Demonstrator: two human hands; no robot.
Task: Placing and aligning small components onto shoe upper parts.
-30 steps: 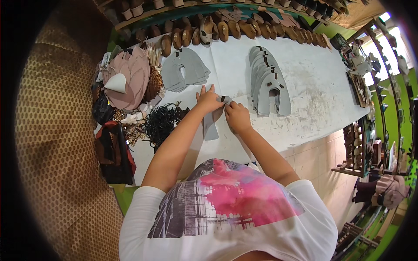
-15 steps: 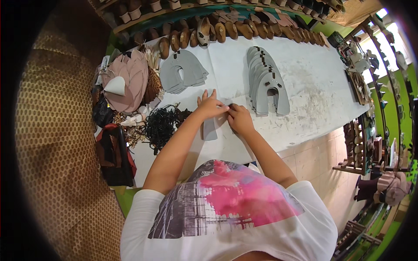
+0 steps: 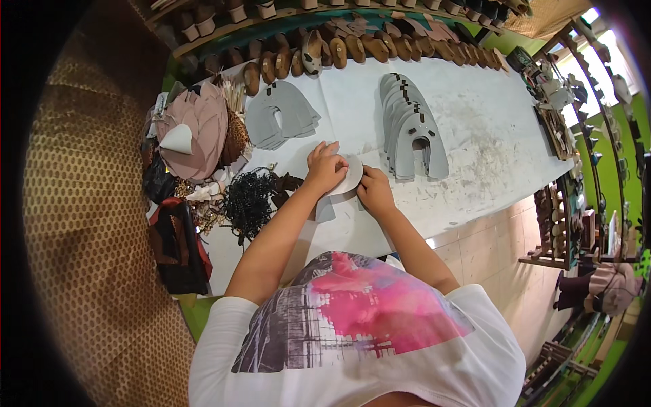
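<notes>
Between my hands, above the table, a pale grey curved shoe-upper piece (image 3: 350,178) shows its plain side. My left hand (image 3: 325,171) pinches its left part with thumb and forefinger, the other fingers held out. On the right edge, my right hand (image 3: 375,190) grips it with curled fingers. Below my left hand lies another grey piece (image 3: 326,211), partly covered. Beyond my left hand is a fanned stack of grey U-shaped uppers (image 3: 298,108). To the right, an overlapping row of similar uppers (image 3: 400,125) bears small dark brown tabs.
Left of my forearm lie a heap of black cords (image 3: 247,203) and brown strips (image 3: 288,184). Farther left are a pile of pinkish leather pieces (image 3: 203,136) and a dark bag (image 3: 182,247). Brown shoe lasts (image 3: 356,49) line the white table's (image 3: 488,156) far edge.
The grey piece has turned up into view between my hands. My left hand has curled in and tilted, and my right hand has shifted slightly right and down along the edge.
</notes>
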